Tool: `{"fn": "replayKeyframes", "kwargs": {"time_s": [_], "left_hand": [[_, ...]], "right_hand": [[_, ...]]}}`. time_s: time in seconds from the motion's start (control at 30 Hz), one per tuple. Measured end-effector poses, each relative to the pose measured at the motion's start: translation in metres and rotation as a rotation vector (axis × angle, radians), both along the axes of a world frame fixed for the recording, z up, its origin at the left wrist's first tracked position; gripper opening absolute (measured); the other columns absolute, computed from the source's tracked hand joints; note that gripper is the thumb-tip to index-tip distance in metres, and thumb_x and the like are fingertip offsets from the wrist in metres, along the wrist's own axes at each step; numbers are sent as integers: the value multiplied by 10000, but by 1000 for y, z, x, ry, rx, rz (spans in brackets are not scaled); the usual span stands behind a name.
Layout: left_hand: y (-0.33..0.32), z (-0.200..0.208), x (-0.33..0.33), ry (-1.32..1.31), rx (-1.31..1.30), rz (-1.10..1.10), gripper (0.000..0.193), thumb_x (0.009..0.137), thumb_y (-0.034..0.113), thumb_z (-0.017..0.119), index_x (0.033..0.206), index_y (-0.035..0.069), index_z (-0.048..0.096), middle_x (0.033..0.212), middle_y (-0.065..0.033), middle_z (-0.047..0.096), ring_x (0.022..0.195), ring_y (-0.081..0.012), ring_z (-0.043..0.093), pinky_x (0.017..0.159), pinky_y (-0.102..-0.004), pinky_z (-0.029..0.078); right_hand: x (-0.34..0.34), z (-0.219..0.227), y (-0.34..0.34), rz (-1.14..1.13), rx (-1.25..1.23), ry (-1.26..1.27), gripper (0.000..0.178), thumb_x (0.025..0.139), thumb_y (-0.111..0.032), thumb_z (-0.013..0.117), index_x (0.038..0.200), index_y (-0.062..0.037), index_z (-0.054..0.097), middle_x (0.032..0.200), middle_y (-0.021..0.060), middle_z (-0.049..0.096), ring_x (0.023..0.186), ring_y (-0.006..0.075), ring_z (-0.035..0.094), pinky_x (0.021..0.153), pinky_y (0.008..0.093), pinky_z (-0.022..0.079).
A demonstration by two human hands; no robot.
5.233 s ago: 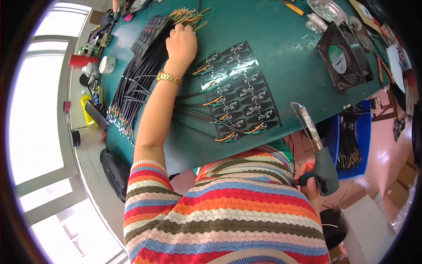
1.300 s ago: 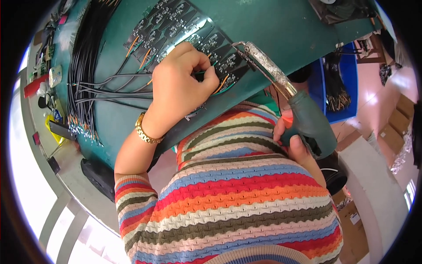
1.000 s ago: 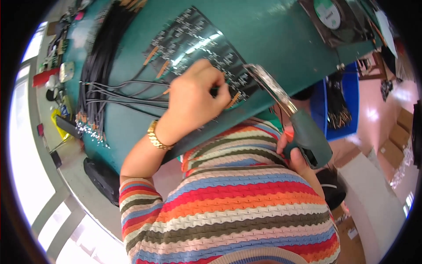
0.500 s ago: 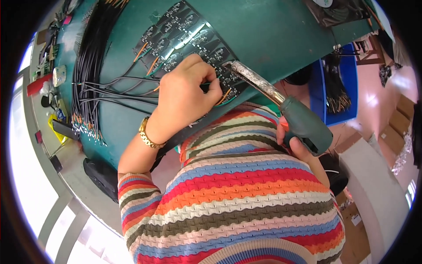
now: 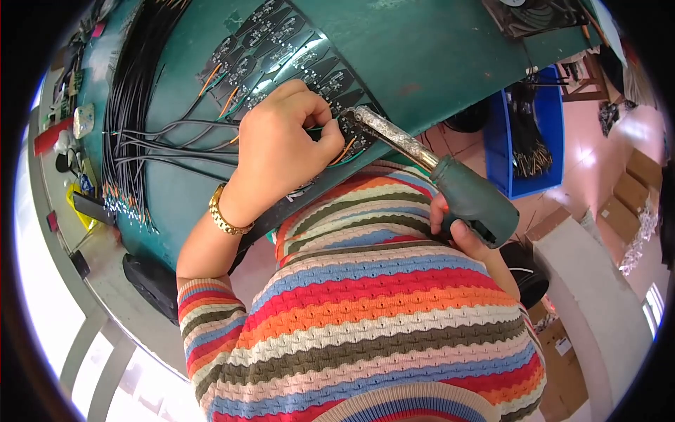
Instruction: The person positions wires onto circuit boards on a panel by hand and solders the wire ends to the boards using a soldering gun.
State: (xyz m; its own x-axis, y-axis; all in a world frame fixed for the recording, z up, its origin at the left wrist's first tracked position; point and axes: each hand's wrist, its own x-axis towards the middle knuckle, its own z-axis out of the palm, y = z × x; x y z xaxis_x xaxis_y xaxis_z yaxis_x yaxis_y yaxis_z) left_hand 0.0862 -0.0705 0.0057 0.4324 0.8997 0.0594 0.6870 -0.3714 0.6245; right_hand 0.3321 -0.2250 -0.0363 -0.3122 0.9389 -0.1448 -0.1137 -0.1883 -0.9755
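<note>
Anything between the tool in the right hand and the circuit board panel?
Nothing visible: the green-handled tool in the right hand has its tip over the panel. The left hand is close beside that tip.

A green-topped table (image 5: 436, 60) spans the upper part of the view, its edge curved by the lens. Along the left, pale frames (image 5: 77, 348) divide tall windows (image 5: 46, 246) blown out to white by strong light. To the right, glossy pinkish floor tiles (image 5: 580, 133) catch bright reflections, with a brown wooden frame (image 5: 596, 86) and cardboard boxes (image 5: 619, 214) standing on them.
</note>
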Motion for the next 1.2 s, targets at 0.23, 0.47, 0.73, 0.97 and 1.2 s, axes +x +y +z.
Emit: {"fn": "replayKeyframes", "kwargs": {"time_s": [0.23, 0.47, 0.73, 0.97, 1.2], "left_hand": [[2, -1, -1, 2, 2, -8, 76, 666, 16, 662, 680, 0, 589, 681, -57, 535, 548, -136, 526, 526, -249, 438], [4, 3, -2, -10, -14, 20, 72, 651, 78, 671, 645, 50, 605, 692, -73, 567, 594, -247, 584, 536, -340, 476], [6, 2, -3, -13, 46, -111, 95, 673, 49, 681, 671, 42, 586, 657, -82, 524, 556, -219, 561, 507, -319, 458], [85, 27, -52, 187, 340, 120, 108, 777, 125, 657, 774, 27, 611, 830, -142, 577, 726, -343, 579, 643, -423, 486], [211, -3, -89, 717, 799, 297, 170, 808, 170, 661, 907, 44, 605, 974, -138, 553, 889, -345, 565, 750, -426, 482]], "right_hand": [[-2, 7, 5, -50, -104, 80, 521, 859, -453, 637, 1129, -30, 496, 827, 103, 543, 712, 158, 532, 647, 292, 436], [-7, 1, 5, -226, -29, 194, 623, 833, -466, 669, 1208, -23, 444, 847, 115, 545, 727, 182, 540, 646, 308, 446], [-10, -18, 6, -392, -81, 302, 632, 840, -478, 649, 1224, -38, 407, 829, 85, 511, 688, 163, 526, 610, 288, 448], [-10, -22, 21, -445, -12, 327, 571, 871, -431, 603, 1230, -30, 412, 809, 85, 513, 660, 149, 523, 579, 270, 443], [-8, -21, 23, -405, 17, 364, 527, 900, -381, 560, 1253, -28, 394, 857, 89, 503, 705, 156, 523, 622, 280, 443]]}}
